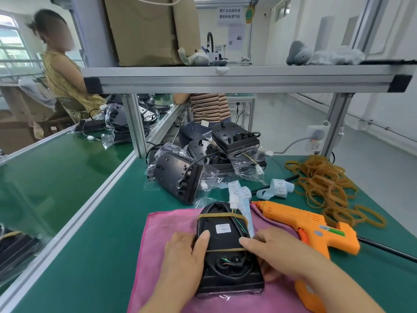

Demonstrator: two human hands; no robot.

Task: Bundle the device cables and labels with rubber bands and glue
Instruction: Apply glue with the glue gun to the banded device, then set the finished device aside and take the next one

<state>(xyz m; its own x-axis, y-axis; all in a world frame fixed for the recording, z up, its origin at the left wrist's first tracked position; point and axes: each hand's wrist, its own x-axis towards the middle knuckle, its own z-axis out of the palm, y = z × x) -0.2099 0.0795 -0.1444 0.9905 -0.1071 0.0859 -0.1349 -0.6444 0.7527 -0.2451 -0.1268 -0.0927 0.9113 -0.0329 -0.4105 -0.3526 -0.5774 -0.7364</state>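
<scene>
The black device (228, 241) lies on the pink cloth (171, 222) at the near middle of the bench. Its long axis runs near to far, narrow end away from me. A far rubber band (216, 215) and a near rubber band (225, 250) cross it. My left hand (187, 249) clasps its left edge, thumb on top. My right hand (270, 251) holds the right edge, thumb tip at the near band. The glue gun (300, 220) lies just right of it, so I'd reach with the right hand.

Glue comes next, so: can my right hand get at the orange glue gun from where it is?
Probably yes. The glue gun lies just right of the right hand, with nothing between them. The hand would first have to release the device it grips.
</scene>
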